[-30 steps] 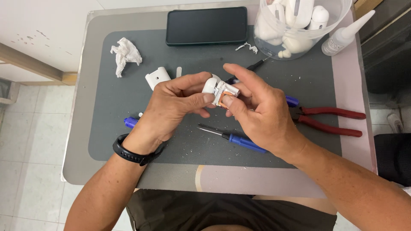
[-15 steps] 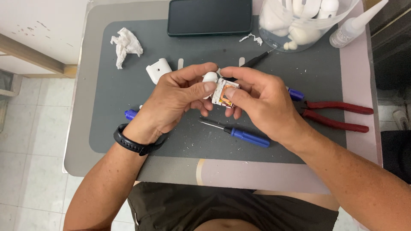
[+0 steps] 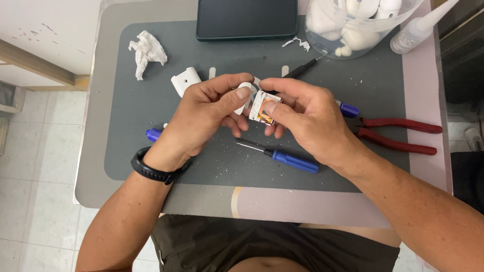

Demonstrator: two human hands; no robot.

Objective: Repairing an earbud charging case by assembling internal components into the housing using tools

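Both hands meet above the middle of a dark grey mat (image 3: pixel 141 126). My left hand (image 3: pixel 204 118) pinches a small white plastic shell (image 3: pixel 245 89) between thumb and fingers. My right hand (image 3: pixel 307 118) grips a small white module with copper-coloured inner parts (image 3: pixel 262 107), pressed against the shell. A black band sits on my left wrist. Below the hands lies a blue-handled screwdriver (image 3: pixel 287 159). Another white plastic piece (image 3: pixel 184 81) rests on the mat just left of my left hand.
Red-handled pliers (image 3: pixel 398 135) lie at the right. A dark phone (image 3: pixel 246 19) is at the far edge, beside a clear tub of white parts (image 3: pixel 353 25) and a glue bottle (image 3: pixel 416 30). A crumpled tissue (image 3: pixel 146 51) lies far left. A blue tool tip (image 3: pixel 153 134) shows by my left wrist.
Both hands have stayed together over the mat, with the fingers shifting slightly around the white shell and module. The view has drifted a little.
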